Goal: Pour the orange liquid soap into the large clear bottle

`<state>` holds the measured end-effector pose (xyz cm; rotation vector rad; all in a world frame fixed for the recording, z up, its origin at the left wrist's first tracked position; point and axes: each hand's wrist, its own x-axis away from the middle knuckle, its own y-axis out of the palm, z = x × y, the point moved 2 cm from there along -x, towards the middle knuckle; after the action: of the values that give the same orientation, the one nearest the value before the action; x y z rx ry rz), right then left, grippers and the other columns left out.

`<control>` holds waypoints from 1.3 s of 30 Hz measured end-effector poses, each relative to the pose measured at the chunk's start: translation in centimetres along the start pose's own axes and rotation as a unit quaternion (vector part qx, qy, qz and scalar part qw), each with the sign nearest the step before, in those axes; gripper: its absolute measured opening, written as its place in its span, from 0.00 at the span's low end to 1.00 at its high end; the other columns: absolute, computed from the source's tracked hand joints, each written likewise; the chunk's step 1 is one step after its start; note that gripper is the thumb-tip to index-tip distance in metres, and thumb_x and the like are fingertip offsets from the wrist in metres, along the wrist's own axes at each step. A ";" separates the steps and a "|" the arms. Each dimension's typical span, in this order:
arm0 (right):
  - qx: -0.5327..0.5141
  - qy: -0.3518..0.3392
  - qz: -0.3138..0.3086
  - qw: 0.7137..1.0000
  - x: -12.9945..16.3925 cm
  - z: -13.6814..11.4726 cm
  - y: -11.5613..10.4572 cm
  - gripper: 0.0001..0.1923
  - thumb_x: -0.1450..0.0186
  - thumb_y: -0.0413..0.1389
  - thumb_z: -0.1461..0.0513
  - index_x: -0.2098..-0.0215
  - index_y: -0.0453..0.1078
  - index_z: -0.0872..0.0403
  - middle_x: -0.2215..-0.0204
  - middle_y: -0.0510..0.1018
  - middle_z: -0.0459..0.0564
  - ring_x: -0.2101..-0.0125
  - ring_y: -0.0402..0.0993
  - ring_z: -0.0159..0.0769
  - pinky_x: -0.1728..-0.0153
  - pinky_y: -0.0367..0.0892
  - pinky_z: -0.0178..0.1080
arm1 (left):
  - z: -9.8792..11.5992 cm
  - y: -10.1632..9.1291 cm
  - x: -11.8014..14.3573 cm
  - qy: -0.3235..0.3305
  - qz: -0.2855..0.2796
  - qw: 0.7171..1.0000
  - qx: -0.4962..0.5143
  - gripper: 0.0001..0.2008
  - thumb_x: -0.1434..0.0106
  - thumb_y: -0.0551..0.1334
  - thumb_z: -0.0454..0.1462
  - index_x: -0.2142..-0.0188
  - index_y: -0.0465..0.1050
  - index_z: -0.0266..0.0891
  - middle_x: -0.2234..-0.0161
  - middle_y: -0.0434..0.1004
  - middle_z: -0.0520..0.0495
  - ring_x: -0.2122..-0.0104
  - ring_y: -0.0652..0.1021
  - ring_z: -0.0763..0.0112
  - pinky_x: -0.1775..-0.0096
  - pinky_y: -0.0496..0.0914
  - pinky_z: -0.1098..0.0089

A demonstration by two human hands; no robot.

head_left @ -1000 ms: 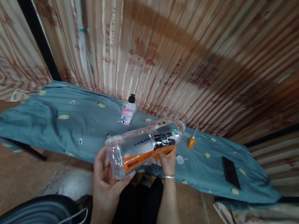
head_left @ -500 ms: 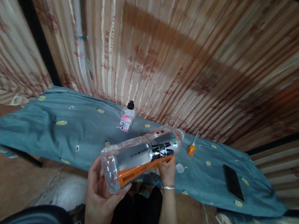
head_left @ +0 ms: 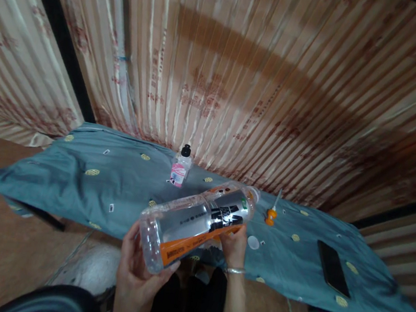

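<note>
A large clear plastic bottle (head_left: 193,221) with a silver, black and orange label lies tilted in the air in front of me, its base toward the lower left and its neck to the upper right. My left hand (head_left: 140,265) is wrapped round the base end. Farther along, my right hand (head_left: 233,245) grips the label side from below, a bracelet on its wrist; its fingertips are partly hidden by the bottle. Beyond the bottle stands a small clear bottle (head_left: 180,168) with a black cap and pink label. An orange piece with a thin pale stem (head_left: 271,214) lies right of the bottle's neck.
The teal cloth (head_left: 122,185) covers a narrow table. On it lie a white disc (head_left: 253,242) near my right hand and a black phone (head_left: 333,268) at the right. Pleated curtains (head_left: 212,74) hang behind, and a dark pole (head_left: 61,27) slants at left.
The view has shifted slightly, so the table items appear a little farther right and lower. Both hands keep their hold on the large bottle, which stays at nearly the same tilt.
</note>
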<state>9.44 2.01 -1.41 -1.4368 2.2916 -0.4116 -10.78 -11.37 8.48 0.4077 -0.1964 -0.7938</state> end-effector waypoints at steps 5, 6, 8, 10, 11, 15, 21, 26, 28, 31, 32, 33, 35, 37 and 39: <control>0.002 0.019 -0.013 1.000 0.1 0.0 0.0 0.37 0.53 0.65 0.47 0.50 0.65 0.55 0.63 0.83 0.58 0.62 0.82 0.56 0.64 0.75 0.47 | -0.4 -0.4 -0.2 -0.003 0.010 1.000 -0.015 0.41 0.58 0.79 0.38 0.43 0.72 0.42 0.48 0.80 0.43 0.50 0.81 0.55 0.53 0.77 0.66; -0.001 0.021 -0.018 1.000 0.1 0.0 0.0 0.37 0.53 0.65 0.47 0.49 0.65 0.55 0.64 0.83 0.58 0.62 0.82 0.55 0.64 0.75 0.47 | -0.5 -0.7 -0.3 -0.002 0.010 1.000 -0.026 0.41 0.59 0.79 0.38 0.44 0.72 0.43 0.48 0.80 0.43 0.50 0.81 0.54 0.53 0.78 0.66; -0.004 0.022 -0.023 0.999 0.1 0.1 -0.1 0.38 0.53 0.65 0.47 0.48 0.64 0.56 0.64 0.83 0.57 0.62 0.82 0.55 0.64 0.75 0.46 | -0.8 -1.2 -0.6 0.007 0.003 0.998 -0.056 0.42 0.61 0.80 0.38 0.44 0.73 0.43 0.48 0.80 0.43 0.50 0.81 0.52 0.54 0.78 0.65; 0.001 0.020 -0.020 1.000 0.1 0.3 -0.1 0.40 0.53 0.65 0.46 0.48 0.64 0.57 0.63 0.83 0.59 0.62 0.82 0.55 0.65 0.75 0.46 | -1.1 -1.7 -0.8 0.022 -0.010 0.996 -0.088 0.43 0.64 0.81 0.38 0.46 0.74 0.43 0.49 0.80 0.43 0.52 0.82 0.51 0.56 0.79 0.64; 0.003 0.018 -0.018 1.000 0.0 0.4 0.0 0.40 0.53 0.65 0.46 0.48 0.64 0.57 0.63 0.83 0.60 0.62 0.82 0.56 0.65 0.74 0.46 | -1.2 -1.9 -0.9 0.023 -0.015 0.995 -0.091 0.42 0.62 0.81 0.38 0.45 0.74 0.44 0.48 0.80 0.43 0.51 0.82 0.51 0.55 0.79 0.64; 0.009 0.012 -0.008 1.000 0.1 0.6 0.1 0.38 0.52 0.66 0.48 0.49 0.65 0.57 0.63 0.83 0.60 0.63 0.82 0.54 0.67 0.73 0.44 | -1.6 -2.2 -1.0 -0.002 -0.023 0.997 -0.067 0.43 0.60 0.81 0.38 0.43 0.72 0.46 0.45 0.78 0.42 0.47 0.80 0.50 0.51 0.77 0.62; -0.001 0.007 0.001 1.000 0.3 0.5 0.2 0.38 0.52 0.67 0.49 0.48 0.65 0.57 0.66 0.83 0.57 0.66 0.82 0.51 0.69 0.73 0.43 | -1.3 -1.5 -0.5 0.001 0.005 0.997 -0.072 0.43 0.61 0.81 0.40 0.44 0.73 0.45 0.46 0.78 0.43 0.47 0.80 0.51 0.51 0.77 0.63; -0.002 0.001 0.010 1.000 0.1 0.5 0.3 0.31 0.52 0.65 0.49 0.54 0.66 0.53 0.65 0.83 0.56 0.64 0.82 0.52 0.65 0.74 0.44 | -0.9 -0.8 0.0 -0.021 0.007 0.999 -0.037 0.41 0.58 0.81 0.40 0.43 0.73 0.48 0.44 0.77 0.46 0.46 0.79 0.59 0.50 0.75 0.70; -0.006 -0.001 0.011 1.000 0.1 0.6 0.3 0.29 0.52 0.65 0.49 0.56 0.66 0.52 0.65 0.83 0.55 0.64 0.82 0.50 0.64 0.74 0.44 | -0.9 -0.8 0.0 -0.031 0.014 0.999 -0.028 0.42 0.58 0.81 0.40 0.43 0.73 0.47 0.45 0.78 0.46 0.47 0.79 0.60 0.51 0.75 0.72; -0.010 -0.003 0.011 1.000 0.1 0.6 0.3 0.28 0.52 0.65 0.49 0.58 0.65 0.51 0.65 0.83 0.54 0.65 0.81 0.48 0.65 0.74 0.43 | -1.0 -0.9 0.1 -0.033 0.024 0.999 -0.027 0.43 0.59 0.81 0.40 0.42 0.73 0.46 0.45 0.78 0.46 0.48 0.80 0.61 0.51 0.76 0.72; -0.009 -0.003 0.010 1.000 0.2 0.5 0.3 0.28 0.52 0.65 0.49 0.58 0.65 0.51 0.66 0.83 0.54 0.66 0.81 0.48 0.66 0.73 0.43 | -1.0 -0.9 0.1 -0.032 0.027 0.999 -0.030 0.43 0.59 0.81 0.40 0.42 0.72 0.46 0.45 0.78 0.45 0.49 0.80 0.60 0.52 0.76 0.71; -0.010 -0.003 0.008 1.000 0.2 0.5 0.4 0.27 0.52 0.65 0.49 0.58 0.65 0.50 0.66 0.83 0.53 0.67 0.81 0.48 0.66 0.73 0.43 | -1.1 -1.0 0.1 -0.032 0.028 0.999 -0.032 0.44 0.59 0.81 0.39 0.42 0.72 0.46 0.45 0.78 0.45 0.48 0.80 0.59 0.52 0.76 0.70; -0.014 -0.002 0.009 1.000 0.2 0.3 0.4 0.27 0.52 0.65 0.50 0.59 0.64 0.50 0.66 0.83 0.53 0.67 0.81 0.47 0.66 0.73 0.42 | -1.1 -1.0 0.1 -0.033 0.029 0.999 -0.032 0.46 0.61 0.81 0.40 0.41 0.72 0.47 0.44 0.77 0.46 0.46 0.79 0.57 0.51 0.76 0.70; -0.020 0.004 0.011 1.000 0.2 0.1 0.5 0.26 0.52 0.65 0.52 0.59 0.64 0.50 0.66 0.83 0.53 0.67 0.81 0.47 0.66 0.74 0.42 | -1.1 -1.0 0.1 -0.032 0.028 0.999 -0.033 0.46 0.60 0.81 0.40 0.40 0.71 0.47 0.44 0.77 0.46 0.44 0.77 0.56 0.49 0.75 0.71; -0.020 0.011 0.010 1.000 0.2 0.0 0.6 0.25 0.52 0.63 0.52 0.59 0.64 0.50 0.67 0.83 0.53 0.67 0.81 0.48 0.66 0.74 0.44 | -1.1 -1.0 0.0 -0.026 0.026 0.999 -0.038 0.45 0.59 0.81 0.40 0.40 0.71 0.47 0.43 0.77 0.46 0.42 0.76 0.55 0.48 0.75 0.70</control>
<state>8.92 2.07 -1.70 -1.4350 2.3421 -0.3800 -11.05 -11.71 7.05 0.3105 -0.2234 -0.7587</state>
